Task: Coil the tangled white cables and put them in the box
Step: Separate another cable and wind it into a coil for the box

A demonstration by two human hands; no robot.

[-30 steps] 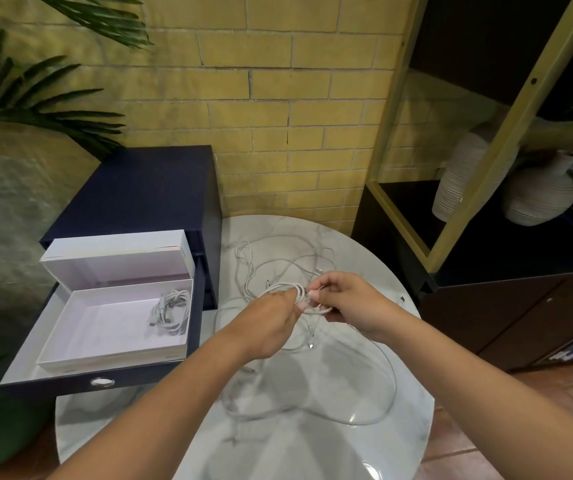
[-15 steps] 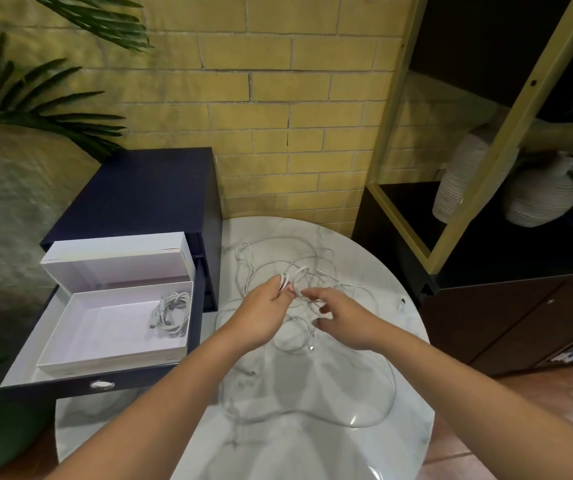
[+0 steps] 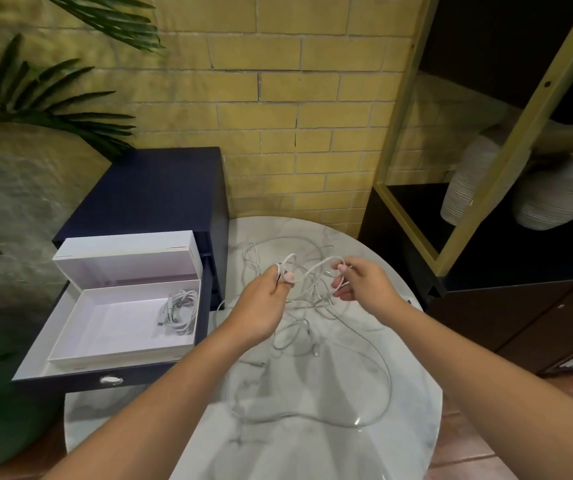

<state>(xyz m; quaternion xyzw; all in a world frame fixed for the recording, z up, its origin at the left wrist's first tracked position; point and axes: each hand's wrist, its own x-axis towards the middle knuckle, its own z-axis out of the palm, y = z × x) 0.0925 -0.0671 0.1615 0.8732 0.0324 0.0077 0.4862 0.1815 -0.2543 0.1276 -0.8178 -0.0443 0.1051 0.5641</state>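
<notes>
Update: hands have split. A second ago both were bunched together over the middle of the bench [image 3: 347,445], working one small loop. Now the left hand [image 3: 261,306] sits left of centre and the right hand [image 3: 364,289] has moved off to the right, with a span of white cable [image 3: 316,268] arcing between them.

Grip, left: thumb and fingertips pressed together, pinching a small started loop that sticks up above the knuckles. Can't count the turns in it.

Grip, right: thumb and forefinger pinching the strand at the right end of the span, other fingers loosely curled, not spread.

Read: looks like slack being drawn out for the next wrap, so coiling of this cable is only just under way.

The tangle [image 3: 312,327] lies slack on the bench below and between the hands. One long loop runs near and right, almost to the bench edge. Strands cross each other under the hands, so pulling more slack could tighten a knot rather than free length.

Box [image 3: 70,327] is open in the pulled-out drawer [image 3: 70,379] to the left, lid tipped back. One coiled cable [image 3: 179,311] already lies at its right side. So one is done, and the cable in hand is barely started.
</notes>
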